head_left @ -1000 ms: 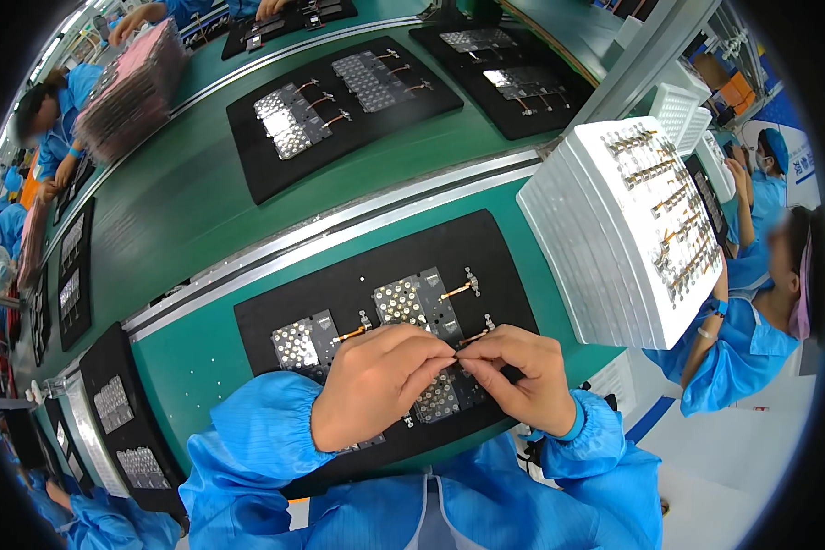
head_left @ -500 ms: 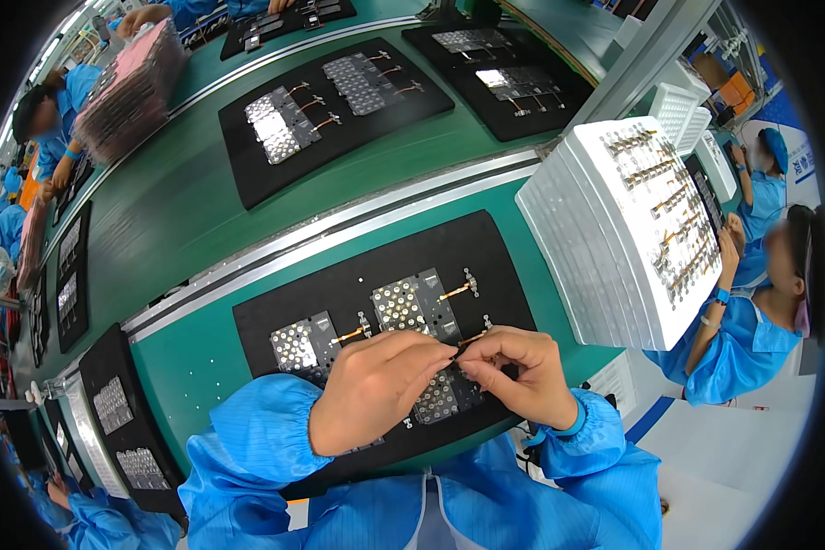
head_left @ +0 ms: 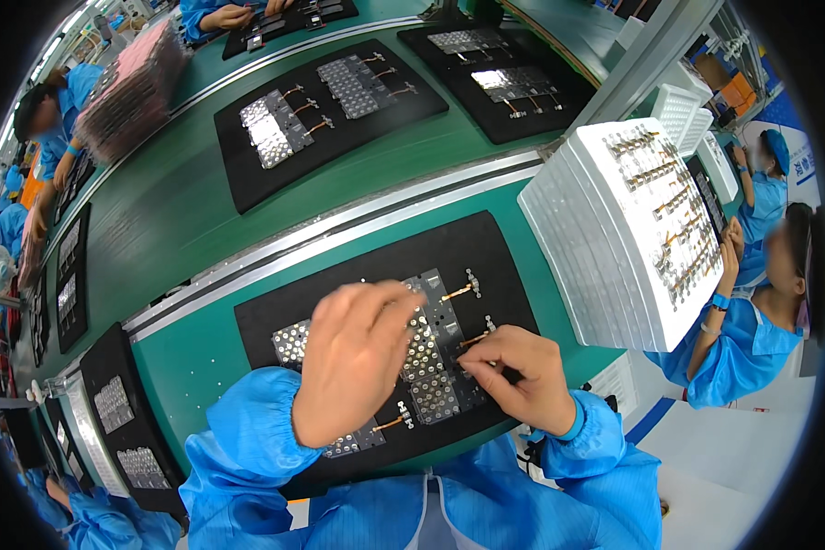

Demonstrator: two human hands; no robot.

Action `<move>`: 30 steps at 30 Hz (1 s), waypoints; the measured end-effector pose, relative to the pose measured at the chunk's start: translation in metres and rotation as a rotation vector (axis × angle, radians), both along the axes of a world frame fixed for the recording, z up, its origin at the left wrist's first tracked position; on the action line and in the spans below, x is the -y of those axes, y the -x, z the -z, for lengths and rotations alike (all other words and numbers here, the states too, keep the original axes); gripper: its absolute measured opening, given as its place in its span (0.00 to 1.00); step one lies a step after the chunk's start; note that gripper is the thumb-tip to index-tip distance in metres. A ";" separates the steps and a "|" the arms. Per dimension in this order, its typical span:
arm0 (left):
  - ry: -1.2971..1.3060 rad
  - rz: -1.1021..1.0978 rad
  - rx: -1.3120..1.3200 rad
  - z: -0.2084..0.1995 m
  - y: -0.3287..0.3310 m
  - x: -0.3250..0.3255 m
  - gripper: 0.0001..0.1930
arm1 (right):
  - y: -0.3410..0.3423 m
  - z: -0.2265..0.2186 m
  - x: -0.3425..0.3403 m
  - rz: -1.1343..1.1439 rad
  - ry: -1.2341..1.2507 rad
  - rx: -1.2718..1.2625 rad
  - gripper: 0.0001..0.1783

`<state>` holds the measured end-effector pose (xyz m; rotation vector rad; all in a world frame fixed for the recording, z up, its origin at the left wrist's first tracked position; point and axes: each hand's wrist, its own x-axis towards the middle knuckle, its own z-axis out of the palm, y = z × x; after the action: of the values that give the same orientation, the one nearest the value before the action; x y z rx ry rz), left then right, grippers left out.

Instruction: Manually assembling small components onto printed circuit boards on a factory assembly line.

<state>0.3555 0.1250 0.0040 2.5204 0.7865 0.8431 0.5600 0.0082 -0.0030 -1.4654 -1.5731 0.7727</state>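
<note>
Two circuit boards covered with round metal domes lie on a black foam mat (head_left: pixel 486 240). The right-hand circuit board (head_left: pixel 422 353) has orange flex cables with small metal ends; one flex cable (head_left: pixel 458 293) sticks out at its upper right. My left hand (head_left: pixel 353 353), slightly blurred, hovers over the gap between the boards, with thumb and fingers apart and nothing visible in them. It covers much of the left-hand circuit board (head_left: pixel 291 344). My right hand (head_left: pixel 525 378) pinches thumb and forefinger together at the right-hand board's edge, just below another flex cable (head_left: pixel 475 339); whatever they grip is hidden.
A tall stack of white trays (head_left: pixel 582 247) holding flex parts stands to the right. Beyond a metal rail (head_left: pixel 339 234), a green conveyor (head_left: pixel 170 215) carries more mats with boards. Another mat (head_left: pixel 124 367) lies at the left. Co-workers sit around, one (head_left: pixel 742 321) close on the right.
My left hand has parted from my right fingertips and moved up and left, its fingers opening. My right hand stays almost in place. The conveyor's boards have shifted slightly left.
</note>
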 end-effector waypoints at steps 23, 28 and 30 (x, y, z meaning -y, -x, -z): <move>0.005 0.356 0.119 -0.003 0.004 0.030 0.10 | -0.004 -0.021 0.015 -0.183 0.137 -0.179 0.12; -0.141 0.413 0.217 -0.011 0.001 0.032 0.12 | -0.017 -0.009 0.012 -0.303 0.176 -0.475 0.06; -0.169 0.407 0.215 -0.005 0.000 0.033 0.13 | -0.017 -0.010 0.012 -0.291 0.250 -0.590 0.05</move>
<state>0.3555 0.0922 0.0093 2.5443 0.1294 1.0416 0.5769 -0.0042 0.0070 -1.0364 -1.2667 1.4630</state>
